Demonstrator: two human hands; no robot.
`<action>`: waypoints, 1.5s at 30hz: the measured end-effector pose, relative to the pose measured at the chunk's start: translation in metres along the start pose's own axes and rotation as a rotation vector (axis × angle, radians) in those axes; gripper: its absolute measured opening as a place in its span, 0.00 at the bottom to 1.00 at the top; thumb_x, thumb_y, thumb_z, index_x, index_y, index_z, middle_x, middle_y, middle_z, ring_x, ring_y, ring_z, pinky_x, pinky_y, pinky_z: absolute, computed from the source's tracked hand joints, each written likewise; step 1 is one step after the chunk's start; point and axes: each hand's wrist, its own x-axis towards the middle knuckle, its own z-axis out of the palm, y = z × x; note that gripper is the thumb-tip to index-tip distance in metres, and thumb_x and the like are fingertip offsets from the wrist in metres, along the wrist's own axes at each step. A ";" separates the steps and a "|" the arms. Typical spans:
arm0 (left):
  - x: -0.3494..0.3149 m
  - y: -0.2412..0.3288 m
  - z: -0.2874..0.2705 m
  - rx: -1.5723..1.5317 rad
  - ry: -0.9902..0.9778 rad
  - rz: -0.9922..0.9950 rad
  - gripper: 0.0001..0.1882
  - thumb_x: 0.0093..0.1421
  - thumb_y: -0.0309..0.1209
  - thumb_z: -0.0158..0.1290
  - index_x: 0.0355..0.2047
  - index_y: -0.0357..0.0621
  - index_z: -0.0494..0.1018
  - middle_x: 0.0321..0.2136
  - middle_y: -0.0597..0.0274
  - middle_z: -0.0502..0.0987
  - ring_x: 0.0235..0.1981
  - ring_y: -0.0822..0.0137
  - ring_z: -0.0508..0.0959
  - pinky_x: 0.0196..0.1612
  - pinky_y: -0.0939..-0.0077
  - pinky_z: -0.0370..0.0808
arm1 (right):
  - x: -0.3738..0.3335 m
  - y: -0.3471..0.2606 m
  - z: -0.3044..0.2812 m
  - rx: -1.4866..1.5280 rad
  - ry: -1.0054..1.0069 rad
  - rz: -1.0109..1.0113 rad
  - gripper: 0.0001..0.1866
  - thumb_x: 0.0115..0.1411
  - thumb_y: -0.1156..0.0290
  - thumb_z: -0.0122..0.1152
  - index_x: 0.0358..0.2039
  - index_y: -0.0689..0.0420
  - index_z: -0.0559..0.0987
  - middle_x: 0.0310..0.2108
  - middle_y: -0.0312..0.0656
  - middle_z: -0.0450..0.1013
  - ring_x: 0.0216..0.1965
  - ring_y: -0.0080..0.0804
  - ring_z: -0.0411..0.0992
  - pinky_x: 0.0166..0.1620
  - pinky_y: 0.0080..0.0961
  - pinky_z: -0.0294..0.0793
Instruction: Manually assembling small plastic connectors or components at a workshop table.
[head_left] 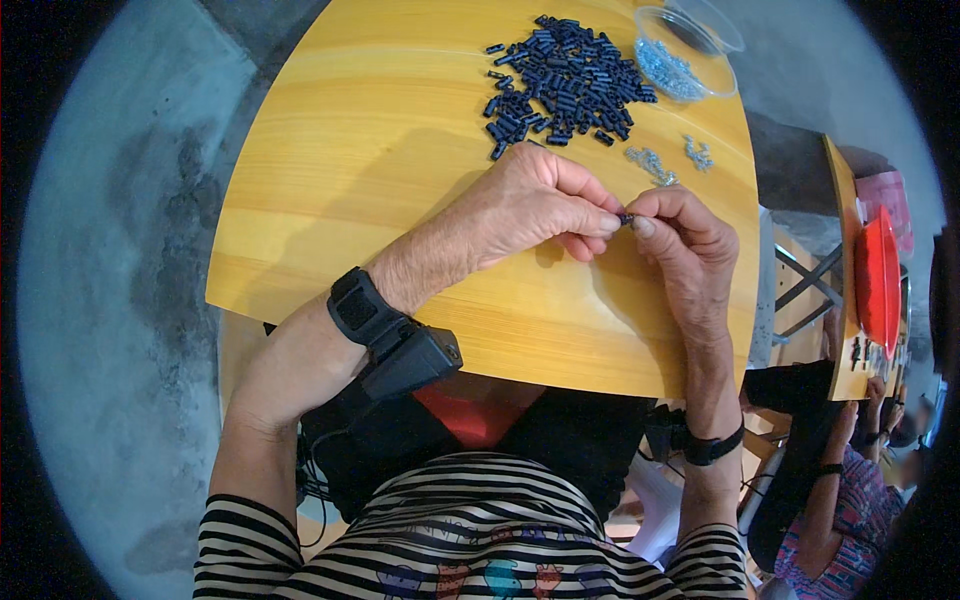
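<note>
Between the fingertips of both hands is a small black cylindrical piece point(627, 219), mostly covered by the fingers. My left hand point(555, 205) pinches its left end with thumb and forefinger. From the other side, my right hand point(686, 235) grips it with thumb and forefinger. Just beyond the fingers lie a few small clear-silver bits point(652, 166), with a second little cluster point(698, 153) to their right. A large pile of similar black cylindrical pieces point(570, 85) spreads over the far part of the yellow wooden table point(360, 170).
A round clear plastic tub point(685, 65) of small pale-blue bits stands at the table's far right. Black straps with devices point(410, 350) sit on my forearms. To the right, another person point(845, 520) is at a second table with a red basin point(877, 283).
</note>
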 end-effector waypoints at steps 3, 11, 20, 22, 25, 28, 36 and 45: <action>0.001 -0.003 -0.001 -0.026 0.014 0.002 0.10 0.53 0.27 0.56 0.34 0.32 0.75 0.23 0.57 0.78 0.22 0.73 0.77 0.28 0.82 0.76 | 0.001 0.003 0.000 0.046 -0.005 -0.023 0.03 0.54 0.80 0.58 0.31 0.62 0.76 0.26 0.31 0.69 0.22 0.13 0.62 0.25 0.09 0.60; 0.001 -0.003 -0.001 -0.030 0.018 -0.004 0.11 0.54 0.27 0.56 0.35 0.32 0.75 0.24 0.56 0.78 0.23 0.72 0.78 0.29 0.82 0.76 | 0.001 0.008 0.000 0.026 0.022 0.057 0.04 0.54 0.80 0.57 0.32 0.62 0.75 0.26 0.30 0.69 0.29 0.15 0.64 0.33 0.12 0.64; 0.000 0.000 0.002 -0.010 0.031 -0.026 0.12 0.53 0.27 0.57 0.36 0.32 0.74 0.24 0.56 0.78 0.23 0.72 0.78 0.29 0.82 0.77 | -0.001 0.011 0.003 -0.014 0.040 0.004 0.02 0.55 0.79 0.56 0.30 0.61 0.73 0.25 0.30 0.67 0.29 0.16 0.63 0.34 0.13 0.64; -0.001 0.001 0.003 -0.016 0.029 -0.023 0.12 0.53 0.27 0.57 0.36 0.31 0.74 0.24 0.56 0.78 0.23 0.72 0.78 0.29 0.83 0.77 | -0.002 0.010 0.004 -0.006 0.041 0.020 0.02 0.55 0.79 0.56 0.30 0.61 0.73 0.25 0.29 0.67 0.29 0.16 0.63 0.34 0.13 0.63; -0.001 0.002 0.002 -0.007 0.024 -0.030 0.12 0.53 0.27 0.57 0.36 0.31 0.74 0.24 0.56 0.78 0.23 0.72 0.78 0.29 0.83 0.77 | -0.001 0.009 0.004 0.027 0.045 0.039 0.02 0.55 0.79 0.56 0.30 0.60 0.73 0.25 0.29 0.66 0.29 0.15 0.63 0.33 0.13 0.63; -0.001 0.002 0.001 -0.013 0.012 -0.036 0.12 0.53 0.27 0.57 0.36 0.31 0.74 0.25 0.56 0.78 0.23 0.72 0.78 0.29 0.82 0.77 | 0.000 0.010 0.003 0.038 0.023 0.041 0.02 0.55 0.79 0.55 0.30 0.60 0.73 0.25 0.29 0.66 0.28 0.15 0.62 0.33 0.13 0.63; 0.001 -0.001 0.002 -0.020 0.053 -0.022 0.12 0.52 0.26 0.57 0.36 0.31 0.74 0.24 0.56 0.78 0.22 0.72 0.78 0.28 0.82 0.77 | 0.001 0.011 0.001 0.031 0.002 0.075 0.02 0.56 0.78 0.56 0.32 0.60 0.73 0.25 0.27 0.66 0.27 0.14 0.62 0.31 0.11 0.62; -0.001 0.001 0.007 0.053 0.086 -0.026 0.11 0.52 0.25 0.57 0.35 0.31 0.74 0.24 0.56 0.78 0.22 0.73 0.78 0.26 0.84 0.76 | 0.001 0.012 0.001 -0.139 0.058 -0.002 0.03 0.53 0.80 0.58 0.28 0.61 0.74 0.25 0.32 0.69 0.28 0.18 0.65 0.33 0.15 0.65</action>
